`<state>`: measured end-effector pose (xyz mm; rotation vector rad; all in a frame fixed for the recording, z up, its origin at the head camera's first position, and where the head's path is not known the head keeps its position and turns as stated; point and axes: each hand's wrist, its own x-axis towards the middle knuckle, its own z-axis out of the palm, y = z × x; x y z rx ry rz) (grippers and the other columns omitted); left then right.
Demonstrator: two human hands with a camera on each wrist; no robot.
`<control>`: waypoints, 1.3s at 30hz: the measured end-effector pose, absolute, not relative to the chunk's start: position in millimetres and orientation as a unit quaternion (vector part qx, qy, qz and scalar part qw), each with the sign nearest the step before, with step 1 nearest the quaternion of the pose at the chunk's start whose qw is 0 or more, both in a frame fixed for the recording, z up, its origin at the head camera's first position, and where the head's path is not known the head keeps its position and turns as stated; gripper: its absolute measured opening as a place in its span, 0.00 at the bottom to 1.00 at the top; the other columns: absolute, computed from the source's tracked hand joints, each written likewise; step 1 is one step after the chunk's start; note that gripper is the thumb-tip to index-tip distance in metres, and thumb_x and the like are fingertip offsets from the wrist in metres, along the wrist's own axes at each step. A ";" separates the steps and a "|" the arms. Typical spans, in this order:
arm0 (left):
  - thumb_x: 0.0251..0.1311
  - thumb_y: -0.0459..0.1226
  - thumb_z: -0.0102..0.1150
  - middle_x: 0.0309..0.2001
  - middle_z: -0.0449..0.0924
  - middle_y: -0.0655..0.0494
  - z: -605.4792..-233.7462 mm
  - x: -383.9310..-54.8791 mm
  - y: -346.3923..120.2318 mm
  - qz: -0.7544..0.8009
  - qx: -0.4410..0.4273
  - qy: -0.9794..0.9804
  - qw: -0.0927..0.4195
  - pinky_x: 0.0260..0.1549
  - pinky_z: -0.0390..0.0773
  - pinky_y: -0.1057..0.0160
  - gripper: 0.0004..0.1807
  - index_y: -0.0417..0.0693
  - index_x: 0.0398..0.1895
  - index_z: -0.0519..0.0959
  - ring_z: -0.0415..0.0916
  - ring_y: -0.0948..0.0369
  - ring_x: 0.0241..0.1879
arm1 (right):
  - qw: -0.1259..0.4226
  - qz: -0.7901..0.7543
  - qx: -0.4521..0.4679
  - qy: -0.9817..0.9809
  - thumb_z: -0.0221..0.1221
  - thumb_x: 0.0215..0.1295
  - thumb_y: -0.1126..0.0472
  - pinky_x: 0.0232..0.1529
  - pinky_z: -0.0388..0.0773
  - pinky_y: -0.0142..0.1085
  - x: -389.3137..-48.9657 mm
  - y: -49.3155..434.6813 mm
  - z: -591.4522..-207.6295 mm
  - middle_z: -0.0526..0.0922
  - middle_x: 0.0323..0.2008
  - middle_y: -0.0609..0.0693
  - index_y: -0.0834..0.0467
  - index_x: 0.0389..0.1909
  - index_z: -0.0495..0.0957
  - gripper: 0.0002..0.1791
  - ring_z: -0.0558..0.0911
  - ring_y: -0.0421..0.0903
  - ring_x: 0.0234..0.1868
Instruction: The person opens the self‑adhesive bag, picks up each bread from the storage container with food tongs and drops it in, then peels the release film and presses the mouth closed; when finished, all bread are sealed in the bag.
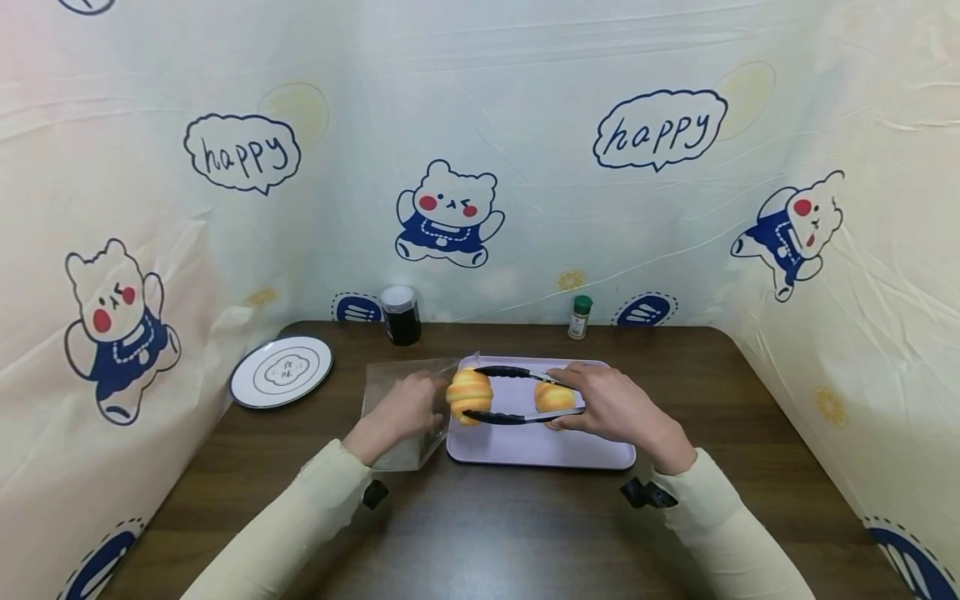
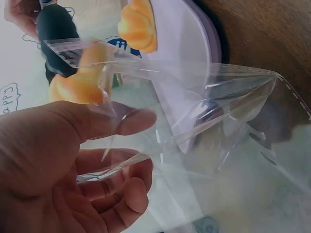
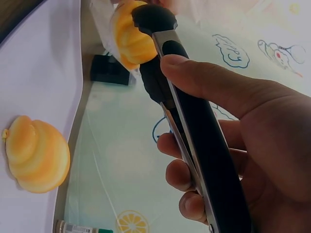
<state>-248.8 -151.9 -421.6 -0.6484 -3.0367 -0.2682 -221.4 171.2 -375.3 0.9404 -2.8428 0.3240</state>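
Observation:
In the head view my right hand (image 1: 618,407) grips a pair of tongs (image 1: 501,418) with black tips. Between those tips is a yellow-orange spiral bread roll (image 1: 470,392), at the mouth of a clear plastic bag (image 1: 384,380). My left hand (image 1: 405,410) holds the bag's edge, thumb and curled fingers at its opening in the left wrist view, where the clear film (image 2: 238,109) stands apart. A second bread roll (image 3: 40,154) lies on the pale lilac tray (image 1: 540,452), partly behind the tongs in the head view.
A white plate (image 1: 262,379) with a dark rim lies at the back left. Along the back edge stand a dark jar with a pale lid (image 1: 403,321) and a small green-capped shaker (image 1: 579,318). Printed cloth walls surround the brown table (image 1: 510,533).

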 end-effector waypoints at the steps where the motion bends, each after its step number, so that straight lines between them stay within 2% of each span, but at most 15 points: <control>1: 0.47 0.35 0.74 0.43 0.83 0.44 -421.0 -248.5 -151.9 -0.089 -0.206 -0.974 0.013 0.40 0.83 0.43 0.25 0.39 0.51 0.81 0.81 0.47 0.43 | 0.066 0.104 0.311 -0.942 0.72 0.52 0.40 0.56 0.80 0.52 -221.5 171.2 -375.5 0.83 0.57 0.53 0.55 0.63 0.77 0.39 0.82 0.53 0.57; 4: 0.47 0.33 0.72 0.45 0.82 0.43 -419.4 -247.9 -151.3 -0.098 -0.202 -0.974 0.012 0.37 0.83 0.45 0.26 0.39 0.54 0.80 0.81 0.48 0.42 | 0.069 0.098 0.308 -0.944 0.73 0.52 0.40 0.55 0.81 0.52 -221.4 171.4 -376.0 0.83 0.56 0.52 0.55 0.63 0.77 0.39 0.83 0.53 0.56; 11: 0.46 0.32 0.74 0.61 0.74 0.41 -420.1 -247.8 -149.7 -0.111 -0.192 -0.975 0.009 0.34 0.82 0.54 0.38 0.38 0.65 0.74 0.80 0.52 0.44 | 0.066 0.092 0.317 -0.942 0.73 0.52 0.42 0.55 0.81 0.51 -219.3 170.0 -376.5 0.84 0.55 0.51 0.53 0.63 0.78 0.38 0.83 0.52 0.55; 17: 0.45 0.30 0.73 0.60 0.74 0.39 -422.0 -247.6 -150.3 -0.125 -0.196 -0.973 -0.001 0.34 0.83 0.55 0.38 0.38 0.65 0.73 0.80 0.49 0.48 | 0.060 0.090 0.334 -0.936 0.73 0.53 0.43 0.57 0.80 0.51 -219.6 167.4 -376.3 0.84 0.56 0.50 0.51 0.63 0.77 0.37 0.83 0.49 0.55; 26: 0.44 0.32 0.76 0.59 0.76 0.42 -423.9 -248.0 -148.6 -0.137 -0.204 -0.969 0.000 0.44 0.83 0.49 0.43 0.37 0.68 0.71 0.79 0.49 0.51 | 0.103 0.046 0.347 -0.931 0.74 0.51 0.44 0.56 0.81 0.49 -222.3 160.7 -379.6 0.85 0.53 0.50 0.53 0.62 0.78 0.37 0.84 0.49 0.53; 32: 0.44 0.32 0.76 0.62 0.75 0.40 -423.1 -246.2 -145.9 -0.158 -0.199 -0.967 0.005 0.54 0.80 0.47 0.46 0.36 0.71 0.66 0.78 0.47 0.55 | 0.091 0.044 0.330 -0.939 0.74 0.51 0.43 0.52 0.83 0.44 -222.8 152.6 -382.1 0.85 0.51 0.50 0.53 0.62 0.78 0.37 0.85 0.48 0.50; 39: 0.42 0.35 0.77 0.61 0.75 0.42 -426.0 -247.2 -147.5 -0.161 -0.221 -0.961 0.032 0.46 0.82 0.46 0.46 0.38 0.69 0.69 0.79 0.48 0.53 | 0.096 0.019 0.336 -0.937 0.74 0.50 0.43 0.48 0.84 0.44 -222.3 146.0 -381.9 0.85 0.49 0.50 0.53 0.62 0.78 0.38 0.85 0.48 0.47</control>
